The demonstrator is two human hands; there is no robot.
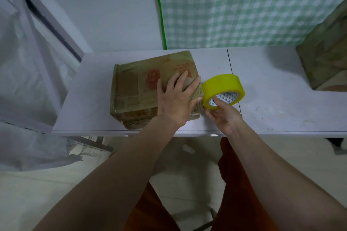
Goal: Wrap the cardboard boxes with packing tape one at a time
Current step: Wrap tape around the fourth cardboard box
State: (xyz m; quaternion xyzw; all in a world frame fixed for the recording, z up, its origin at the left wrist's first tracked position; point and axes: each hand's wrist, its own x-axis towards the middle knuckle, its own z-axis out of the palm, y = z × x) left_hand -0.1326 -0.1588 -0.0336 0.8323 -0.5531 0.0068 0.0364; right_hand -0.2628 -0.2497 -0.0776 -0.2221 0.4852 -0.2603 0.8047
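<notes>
A worn cardboard box (139,88) with red print and old tape lies on the white table (281,99), left of centre. My left hand (176,99) presses flat on the box's right end, fingers spread and straight, thumb at the right edge. A yellow roll of packing tape (223,88) stands against the box's right side. My right hand (223,116) grips the roll from below, with fingers hooked into its white core.
A second cardboard box (326,56) stands at the table's right end, partly out of view. A green checked cloth (244,5) hangs behind. White plastic sheeting (28,80) and a metal frame are at the left. The table's front edge is near my forearms.
</notes>
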